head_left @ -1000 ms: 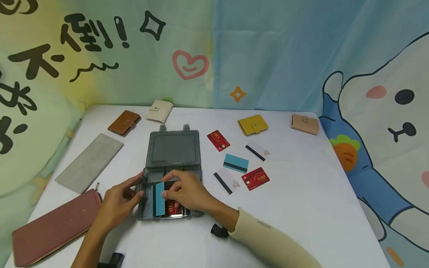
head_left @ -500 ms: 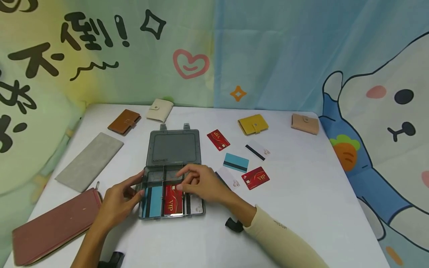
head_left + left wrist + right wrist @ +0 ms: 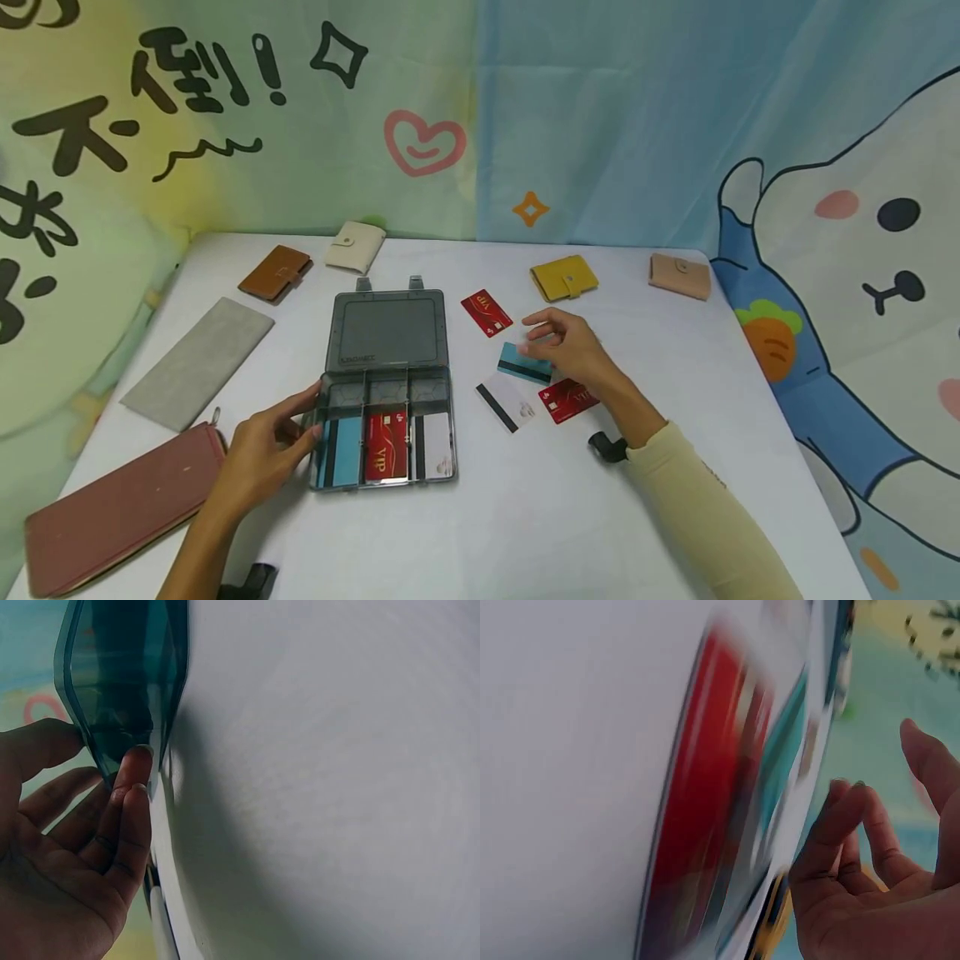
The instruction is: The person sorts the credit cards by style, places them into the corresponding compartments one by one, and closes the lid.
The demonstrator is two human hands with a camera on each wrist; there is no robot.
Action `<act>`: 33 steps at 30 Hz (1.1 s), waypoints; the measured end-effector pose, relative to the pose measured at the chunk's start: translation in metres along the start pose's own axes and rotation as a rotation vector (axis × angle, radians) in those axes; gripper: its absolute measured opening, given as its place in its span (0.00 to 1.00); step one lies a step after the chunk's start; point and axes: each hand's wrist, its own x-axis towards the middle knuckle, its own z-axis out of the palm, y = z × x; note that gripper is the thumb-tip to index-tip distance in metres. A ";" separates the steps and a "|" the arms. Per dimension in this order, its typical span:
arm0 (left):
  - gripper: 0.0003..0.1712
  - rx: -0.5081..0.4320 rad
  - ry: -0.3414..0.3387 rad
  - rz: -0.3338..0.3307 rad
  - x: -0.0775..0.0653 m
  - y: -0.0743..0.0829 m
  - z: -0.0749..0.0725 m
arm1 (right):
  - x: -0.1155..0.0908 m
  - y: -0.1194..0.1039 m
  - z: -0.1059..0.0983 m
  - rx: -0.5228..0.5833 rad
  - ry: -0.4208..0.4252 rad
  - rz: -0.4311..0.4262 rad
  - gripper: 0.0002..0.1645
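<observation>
A grey see-through plastic storage box stands with its lid raised. In its front compartments lie a blue card, a red VIP card and a white card with a black stripe. My left hand holds the box's left side with thumb and fingertips, also close up in the left wrist view. Over the loose cards hovers my right hand, with nothing in its bent fingers. Beneath or beside it are another blue card, a red VIP card and a white striped card.
One more red card lies farther back. Behind are a brown wallet, a cream wallet, a yellow wallet and a beige wallet. A grey long wallet and a dark-red zip wallet lie at left.
My right hand let the blue card down into the box's left front compartment, then moved right and back over the loose cards. My left hand has stayed at the box.
</observation>
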 end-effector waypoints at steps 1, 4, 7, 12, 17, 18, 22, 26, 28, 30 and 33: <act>0.36 -0.001 -0.001 -0.001 0.000 0.000 0.000 | 0.002 0.004 -0.008 -0.025 0.022 0.027 0.31; 0.36 -0.005 -0.005 -0.003 0.000 0.000 0.000 | 0.007 0.014 -0.028 -0.100 0.089 0.099 0.31; 0.36 -0.007 -0.008 -0.007 0.000 -0.001 -0.001 | 0.009 0.022 -0.040 -0.194 0.138 0.148 0.32; 0.37 -0.008 -0.008 -0.008 0.001 0.000 0.000 | 0.014 0.031 -0.047 -0.354 0.185 0.198 0.36; 0.36 -0.012 -0.011 0.003 0.001 0.000 0.000 | 0.019 0.033 -0.044 -0.428 0.221 0.227 0.34; 0.36 -0.014 -0.011 0.005 0.002 0.000 0.001 | 0.019 0.032 -0.044 -0.424 0.223 0.233 0.34; 0.36 -0.023 -0.004 0.017 0.002 0.000 0.001 | 0.021 0.031 -0.042 -0.390 0.209 0.247 0.30; 0.36 -0.019 -0.004 0.018 0.002 0.000 0.001 | 0.018 0.029 -0.043 -0.347 0.213 0.220 0.22; 0.36 -0.014 -0.005 0.016 0.002 0.000 0.001 | 0.015 0.027 -0.043 -0.327 0.231 0.177 0.16; 0.36 -0.011 -0.004 0.015 0.002 0.000 0.001 | 0.012 0.022 -0.042 -0.297 0.246 0.122 0.11; 0.36 -0.009 -0.001 0.016 0.003 0.000 0.001 | 0.005 0.016 -0.037 -0.247 0.249 0.039 0.10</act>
